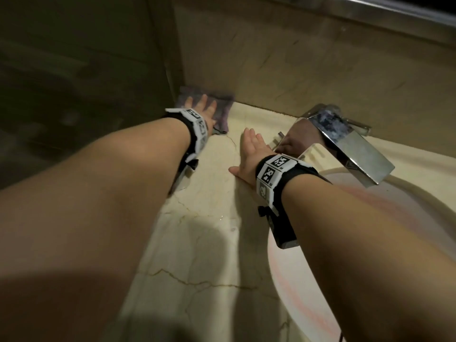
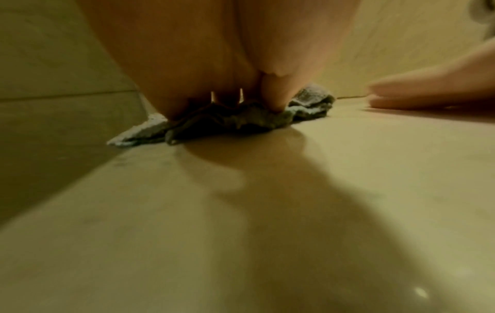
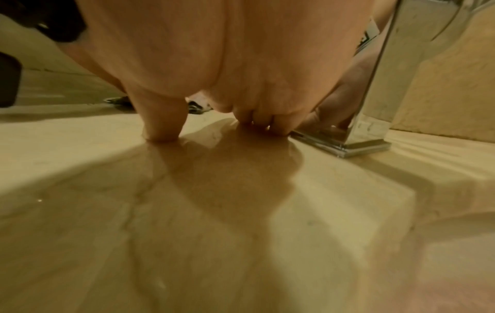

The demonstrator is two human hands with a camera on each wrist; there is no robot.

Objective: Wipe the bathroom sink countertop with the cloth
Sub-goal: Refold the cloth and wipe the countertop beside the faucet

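Grey cloth point(image 1: 223, 108) pressed at countertop point(image 1: 209, 218) back corner.
Left hand point(image 1: 203, 108) flat on cloth, fingers straight; right hand point(image 1: 250, 150) flat, empty, beside faucet point(image 1: 345, 141).

- cloth point(image 1: 219, 107): greyish purple in head view, grey-green with pale edges in left wrist view (dim light)
- countertop point(image 1: 209, 206): cream marble, thin brownish veins
- faucet point(image 1: 350, 141): shiny chrome
- sink point(image 1: 308, 280): white
- wristbands point(image 1: 276, 174): black, white tags with black square codes
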